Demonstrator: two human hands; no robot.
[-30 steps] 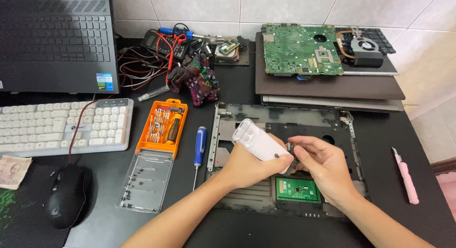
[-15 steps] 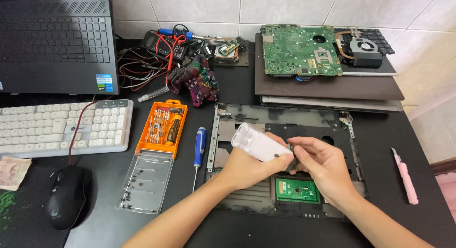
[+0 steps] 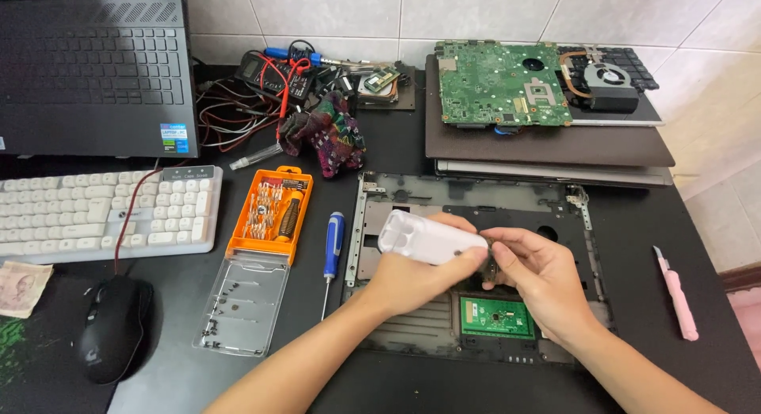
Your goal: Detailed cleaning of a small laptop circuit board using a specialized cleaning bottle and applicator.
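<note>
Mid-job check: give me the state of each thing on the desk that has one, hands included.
Left hand: closed around the white plastic container, held over the laptop base.
Right hand: fingertips pinched at the container's end.
Laptop base: opened up, insides exposed.
Green motherboard: removed, lying on the stacked panels.
Orange bit case: open, clear lid folded out.
Blue screwdriver: lying flat, untouched.
Black laptop: open.

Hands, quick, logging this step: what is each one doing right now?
Left hand: closed on a white oblong device.
Right hand: fingers pinched at the device's end; whether it holds anything cannot be told.
</note>
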